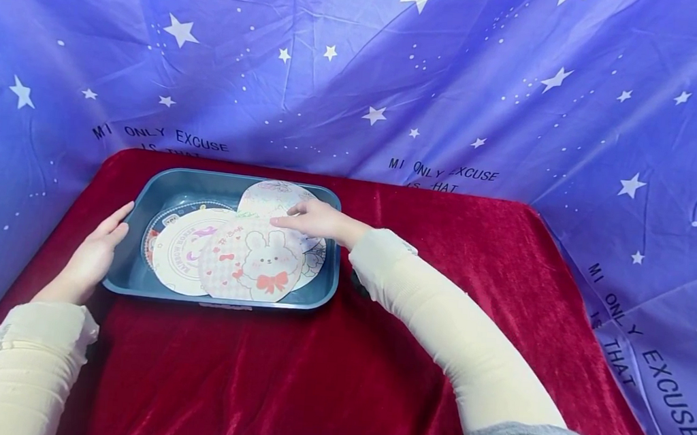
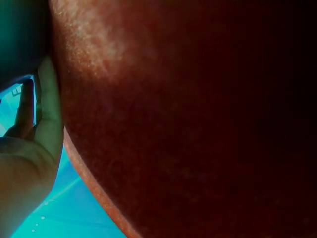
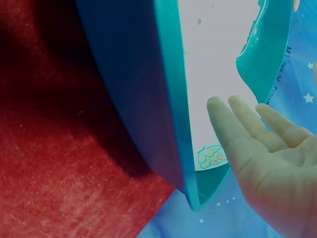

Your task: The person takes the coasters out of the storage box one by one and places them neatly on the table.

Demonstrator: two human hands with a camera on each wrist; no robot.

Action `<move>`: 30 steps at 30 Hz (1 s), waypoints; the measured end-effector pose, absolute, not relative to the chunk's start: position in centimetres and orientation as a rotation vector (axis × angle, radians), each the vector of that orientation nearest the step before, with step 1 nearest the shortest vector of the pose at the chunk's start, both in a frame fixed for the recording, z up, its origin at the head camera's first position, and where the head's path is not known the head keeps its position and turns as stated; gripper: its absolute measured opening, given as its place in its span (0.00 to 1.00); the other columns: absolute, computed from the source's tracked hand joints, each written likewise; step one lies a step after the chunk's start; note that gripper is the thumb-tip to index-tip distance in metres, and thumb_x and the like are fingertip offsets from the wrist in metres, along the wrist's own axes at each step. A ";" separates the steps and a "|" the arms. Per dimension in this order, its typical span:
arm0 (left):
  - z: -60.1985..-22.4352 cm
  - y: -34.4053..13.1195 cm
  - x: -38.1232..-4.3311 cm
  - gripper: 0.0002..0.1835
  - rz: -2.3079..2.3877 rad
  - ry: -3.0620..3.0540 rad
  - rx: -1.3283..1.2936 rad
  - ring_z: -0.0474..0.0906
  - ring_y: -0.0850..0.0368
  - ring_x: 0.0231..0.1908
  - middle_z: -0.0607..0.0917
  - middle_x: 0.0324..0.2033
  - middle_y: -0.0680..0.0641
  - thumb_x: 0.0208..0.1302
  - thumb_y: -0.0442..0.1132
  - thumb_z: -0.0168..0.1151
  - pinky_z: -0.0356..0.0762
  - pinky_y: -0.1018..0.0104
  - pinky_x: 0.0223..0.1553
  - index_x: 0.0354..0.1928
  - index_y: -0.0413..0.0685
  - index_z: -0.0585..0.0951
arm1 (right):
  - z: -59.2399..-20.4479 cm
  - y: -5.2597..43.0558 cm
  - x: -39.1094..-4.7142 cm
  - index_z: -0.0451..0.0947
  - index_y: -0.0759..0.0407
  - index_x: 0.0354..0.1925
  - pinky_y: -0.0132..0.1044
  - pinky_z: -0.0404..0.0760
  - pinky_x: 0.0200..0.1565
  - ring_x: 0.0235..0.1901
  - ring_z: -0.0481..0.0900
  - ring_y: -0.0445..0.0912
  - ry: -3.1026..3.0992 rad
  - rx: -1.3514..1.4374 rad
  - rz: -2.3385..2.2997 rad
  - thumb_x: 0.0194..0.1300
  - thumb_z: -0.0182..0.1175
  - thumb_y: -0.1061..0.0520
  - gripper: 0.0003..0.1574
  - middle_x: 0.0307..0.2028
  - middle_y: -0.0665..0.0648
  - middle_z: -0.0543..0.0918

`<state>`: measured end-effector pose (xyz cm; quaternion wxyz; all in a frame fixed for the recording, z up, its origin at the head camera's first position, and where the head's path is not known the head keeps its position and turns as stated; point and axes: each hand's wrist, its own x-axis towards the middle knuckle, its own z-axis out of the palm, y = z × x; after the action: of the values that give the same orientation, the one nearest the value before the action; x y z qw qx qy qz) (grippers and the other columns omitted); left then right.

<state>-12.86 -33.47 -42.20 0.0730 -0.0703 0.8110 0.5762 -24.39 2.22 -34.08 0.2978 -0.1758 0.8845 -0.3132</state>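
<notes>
Tray [image 1: 129, 258]: it sits on the bench [image 1: 372, 390], left of the frame's centre, with the overlapping discs inside it.
Rabbit disc [image 1: 252, 264]: we see it lying uppermost at the tray's lower middle, over part of the horse disc [image 1: 182, 252]; a smooth face on a smooth face could slide if we push sideways.
Dark disc [image 1: 156, 228]: it lies at the tray's left, mostly covered by the horse disc, so a pull on it could drag the one above along.
Far disc [image 1: 270, 196]: it reaches the tray's far wall at upper right; we cannot tell whether it leans there, but if it does, a knock could drop it flat.
Right hand [image 1: 318, 218]: its fingers are extended and a little apart over the discs, pinching nothing that we can see; we cannot tell how firmly they touch. Coming down too hard, they could fan the pile out or bend a disc.
Left hand [image 1: 89, 262]: its fingers lie straight against the tray's left wall, not wrapped round it; with so light a hold, we judge that a shove from the right could skid the tray over the velvet.
Right sleeve [image 1: 432, 320]: it crosses the lower right, and its cuff could catch the rim.
</notes>
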 end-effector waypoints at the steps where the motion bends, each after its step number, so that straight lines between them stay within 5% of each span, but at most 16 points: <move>1: -42.2 -33.5 -12.9 0.30 1.734 2.436 -0.212 0.36 0.47 0.76 0.37 0.79 0.41 0.80 0.54 0.29 0.35 0.33 0.73 0.79 0.65 0.39 | -34.2 2.2 -24.5 0.70 0.61 0.67 0.45 0.76 0.63 0.62 0.76 0.54 2.326 -0.443 -0.869 0.67 0.59 0.37 0.41 0.65 0.59 0.75; 24: -42.2 -33.3 -12.9 0.30 1.754 2.471 -0.201 0.32 0.44 0.77 0.38 0.78 0.40 0.80 0.53 0.30 0.32 0.31 0.72 0.79 0.63 0.41 | -36.7 2.0 -25.6 0.62 0.65 0.70 0.46 0.78 0.62 0.62 0.75 0.59 2.065 -0.106 -1.120 0.71 0.58 0.44 0.41 0.66 0.67 0.72; 30: -42.2 -33.4 -12.9 0.30 1.765 2.459 -0.200 0.35 0.50 0.77 0.38 0.79 0.42 0.80 0.53 0.30 0.32 0.33 0.73 0.79 0.64 0.41 | -37.0 1.7 -25.5 0.60 0.65 0.71 0.47 0.78 0.62 0.59 0.75 0.58 2.050 -0.030 -1.161 0.70 0.60 0.45 0.41 0.67 0.66 0.70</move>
<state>-12.87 -33.35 -42.23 0.0543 -0.0657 0.8095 0.5809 -25.55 1.74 -37.02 0.3828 -0.0119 0.8038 -0.4552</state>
